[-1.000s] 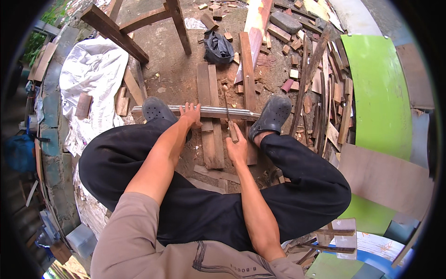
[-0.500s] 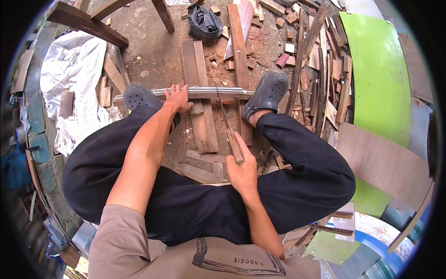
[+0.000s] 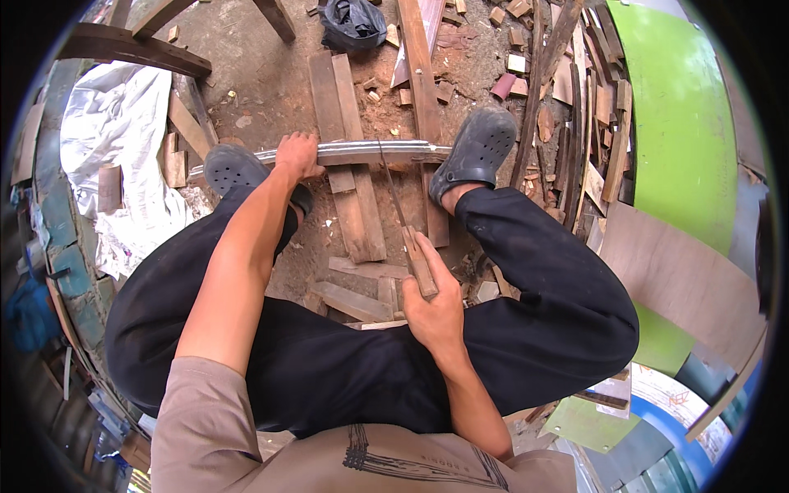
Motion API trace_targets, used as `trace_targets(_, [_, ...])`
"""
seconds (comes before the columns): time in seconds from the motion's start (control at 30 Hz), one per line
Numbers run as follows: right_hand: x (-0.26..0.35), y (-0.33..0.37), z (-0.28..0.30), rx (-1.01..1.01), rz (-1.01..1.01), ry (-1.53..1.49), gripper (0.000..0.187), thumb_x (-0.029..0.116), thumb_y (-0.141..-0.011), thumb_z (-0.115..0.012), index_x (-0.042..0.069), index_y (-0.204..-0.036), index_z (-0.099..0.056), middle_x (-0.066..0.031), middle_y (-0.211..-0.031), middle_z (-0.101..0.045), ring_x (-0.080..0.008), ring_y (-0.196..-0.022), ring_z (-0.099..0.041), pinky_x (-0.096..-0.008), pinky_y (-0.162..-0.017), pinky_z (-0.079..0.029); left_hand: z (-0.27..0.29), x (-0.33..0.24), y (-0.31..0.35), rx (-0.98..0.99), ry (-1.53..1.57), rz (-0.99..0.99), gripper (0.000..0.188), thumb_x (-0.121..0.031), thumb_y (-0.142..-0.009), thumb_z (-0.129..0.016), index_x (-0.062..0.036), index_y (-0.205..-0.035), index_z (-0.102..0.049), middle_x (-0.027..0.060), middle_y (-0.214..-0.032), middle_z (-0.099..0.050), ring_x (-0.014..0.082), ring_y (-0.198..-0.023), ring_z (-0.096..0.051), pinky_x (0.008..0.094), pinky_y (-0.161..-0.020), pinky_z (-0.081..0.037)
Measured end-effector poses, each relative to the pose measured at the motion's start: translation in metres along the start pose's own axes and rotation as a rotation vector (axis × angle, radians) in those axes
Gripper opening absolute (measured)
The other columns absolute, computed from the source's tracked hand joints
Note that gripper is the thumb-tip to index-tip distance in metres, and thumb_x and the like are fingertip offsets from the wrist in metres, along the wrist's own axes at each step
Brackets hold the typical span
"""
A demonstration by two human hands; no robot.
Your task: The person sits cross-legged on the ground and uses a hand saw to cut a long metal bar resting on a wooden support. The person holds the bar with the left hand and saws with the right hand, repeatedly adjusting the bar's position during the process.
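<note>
A long wooden strip with a silvery top (image 3: 362,149) lies crosswise between my feet, over several brown boards (image 3: 362,209). My left hand (image 3: 297,154) presses on it left of the middle, with its fingers closed over the far edge. In my right hand (image 3: 436,312) is a handsaw; its wooden handle (image 3: 420,267) sits between thumb and fingers. From there the narrow dark saw blade (image 3: 396,197) points away from me, and its far end crosses the strip right of my left hand. How deep the blade sits in the strip I cannot tell.
My dark clogs (image 3: 477,152) stand by the strip's two ends. Scrap wood (image 3: 604,140) is heaped at the right, beside a green panel (image 3: 678,123). White cloth (image 3: 123,156) lies at the left, below a wooden frame (image 3: 131,48). A black bag (image 3: 352,23) rests farther off.
The whole view has shifted slightly, so the strip and feet appear a little higher and farther left. Both hands keep their grip, and the blade still crosses the strip.
</note>
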State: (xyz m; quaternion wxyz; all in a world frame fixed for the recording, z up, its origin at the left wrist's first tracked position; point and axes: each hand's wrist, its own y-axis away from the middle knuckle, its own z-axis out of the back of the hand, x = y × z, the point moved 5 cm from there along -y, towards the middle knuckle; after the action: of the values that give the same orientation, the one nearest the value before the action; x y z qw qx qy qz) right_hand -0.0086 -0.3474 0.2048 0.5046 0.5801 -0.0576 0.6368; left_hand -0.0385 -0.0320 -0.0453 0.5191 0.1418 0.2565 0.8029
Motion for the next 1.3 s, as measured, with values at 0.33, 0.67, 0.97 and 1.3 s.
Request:
trace_targets(0.33, [-0.026,-0.059,-0.022,-0.070,0.038,-0.026,0.064,0.006,-0.085,-0.058,0.001,-0.148,-0.052,-0.0295,-0.132,-0.065,-0.0366,-0.122,-0.067,-0.0380,-0.102,-0.051,-0.002,0.006,-0.023,0.093,0.102,-0.100,0.073,-0.051,-0.073,-0.079,0.0011,-0.121,-0.063,0.0242,-0.100,-0.074,0.0420,-0.099,-0.071,0.0485,-0.089,-0.057])
trace_targets(0.67, [-0.003,-0.005,-0.013,-0.087,0.083,0.013,0.067,0.006,-0.084,-0.059,0.002,-0.150,-0.050,-0.0294,-0.125,-0.068,-0.0407,-0.104,-0.073,-0.0390,-0.088,-0.055,0.004,0.009,-0.023,0.087,0.129,-0.099,0.062,-0.043,-0.072,-0.078,0.0013,-0.113,-0.066,0.0265,-0.098,-0.074,0.0427,-0.097,-0.071,0.0507,-0.088,-0.056])
trace_targets(0.97, [-0.038,-0.090,-0.035,-0.019,-0.190,-0.050,0.063,0.006,-0.084,-0.060,0.004,-0.147,-0.054,-0.0323,-0.111,-0.070,-0.0389,-0.101,-0.074,-0.0414,-0.085,-0.056,0.000,-0.004,-0.022,0.119,0.124,-0.089,0.062,-0.043,-0.072,-0.076,0.0008,-0.116,-0.066,0.0285,-0.101,-0.073,0.0439,-0.100,-0.071,0.0507,-0.089,-0.056])
trace_targets(1.3, [-0.019,0.023,-0.007,-0.113,0.108,-0.077,0.063,0.005,-0.085,-0.057,0.000,-0.147,-0.053,-0.0283,-0.130,-0.066,-0.0375,-0.113,-0.071,-0.0385,-0.093,-0.054,0.001,0.011,-0.012,0.117,0.095,-0.069,0.064,-0.044,-0.070,-0.076,0.0013,-0.115,-0.066,0.0293,-0.102,-0.072,0.0445,-0.101,-0.070,0.0514,-0.090,-0.056])
